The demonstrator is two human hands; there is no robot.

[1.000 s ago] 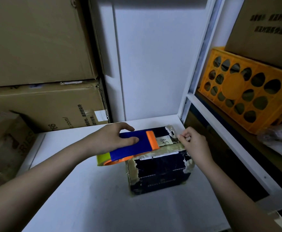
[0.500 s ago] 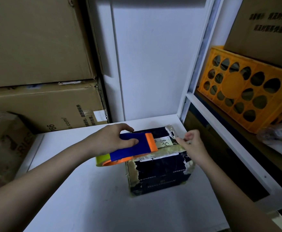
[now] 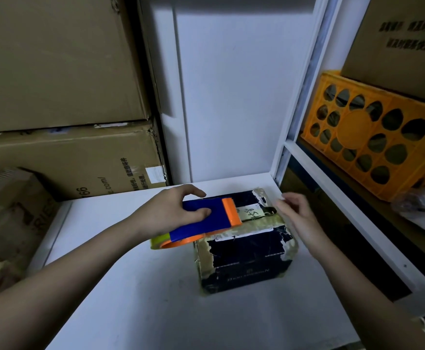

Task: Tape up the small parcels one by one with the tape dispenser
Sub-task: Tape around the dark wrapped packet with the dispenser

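On the white table (image 3: 135,311): small dark rectangular parcel (image 3: 246,258), glossy, edges ragged with yellowed tape. Left hand (image 3: 171,210) grips the blue-and-orange plastic tape dispenser (image 3: 206,221), flat on the parcel top. Right hand (image 3: 298,214) at the parcel's right edge, fingers loosely curled; grip unclear.

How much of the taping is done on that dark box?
Done: the dark box already wears old tape along its edges and a strip across the top. In hand: the left hand grips the blue and orange tape dispenser on the lid, while the right hand, blurred, is at the far right edge, where the strip ends. Left: cutting the strip. No other parcels show.
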